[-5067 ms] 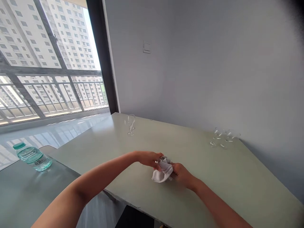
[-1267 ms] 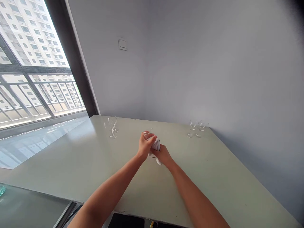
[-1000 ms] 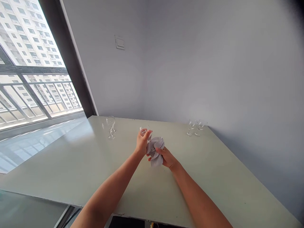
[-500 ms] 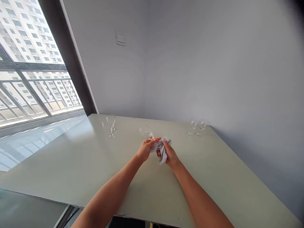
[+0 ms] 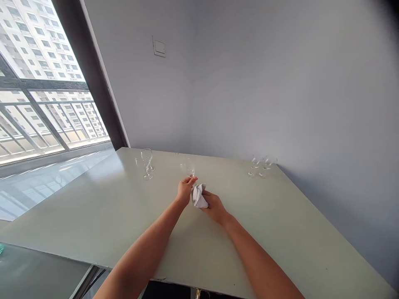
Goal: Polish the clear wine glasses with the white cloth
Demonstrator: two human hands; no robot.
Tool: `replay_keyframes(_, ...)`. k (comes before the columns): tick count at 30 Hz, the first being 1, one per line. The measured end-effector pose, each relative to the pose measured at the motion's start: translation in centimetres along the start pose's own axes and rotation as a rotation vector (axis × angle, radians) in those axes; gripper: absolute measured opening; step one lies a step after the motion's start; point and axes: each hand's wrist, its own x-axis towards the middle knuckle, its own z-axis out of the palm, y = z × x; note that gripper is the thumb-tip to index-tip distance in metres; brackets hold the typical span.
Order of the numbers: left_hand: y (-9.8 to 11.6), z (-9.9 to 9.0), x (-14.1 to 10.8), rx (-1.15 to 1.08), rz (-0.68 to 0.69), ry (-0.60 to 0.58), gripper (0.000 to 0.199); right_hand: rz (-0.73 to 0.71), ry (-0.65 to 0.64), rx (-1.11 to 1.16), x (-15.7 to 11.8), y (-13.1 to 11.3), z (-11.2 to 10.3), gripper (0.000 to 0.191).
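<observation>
My left hand point(image 5: 186, 189) is closed around the lower part of a clear wine glass point(image 5: 187, 167), whose bowl tilts away above the fingers. Just to the right, my right hand point(image 5: 214, 205) grips a crumpled white cloth point(image 5: 199, 196) close below the left hand. The cloth hides the foot of the glass, so I cannot tell whether it touches it. Both hands are over the middle of the pale table point(image 5: 131, 220).
Clear stemmed glasses point(image 5: 147, 164) stand at the table's far left. Two more stemmed glasses point(image 5: 262, 162) are at the far right, near the grey wall point(image 5: 296, 83). A window point(image 5: 46, 83) lies to the left, and a light switch point(image 5: 160, 48) is on the wall.
Both hands have shifted left with the glass and the cloth. The glass is held more upright, and the cloth is bunched nearer the left hand.
</observation>
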Motion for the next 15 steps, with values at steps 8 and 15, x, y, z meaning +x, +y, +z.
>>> replay_keyframes(8, 0.8, 0.1, 0.0, -0.431, -0.024, -0.038, 0.030, 0.444, 0.348, 0.273, 0.8, 1.3, 0.2, 0.038)
replay_keyframes(15, -1.0, 2.4, -0.7, -0.175, 0.022, -0.029, 0.035, 0.366, 0.009, 0.136, 0.5, 0.9, 1.3, 0.034)
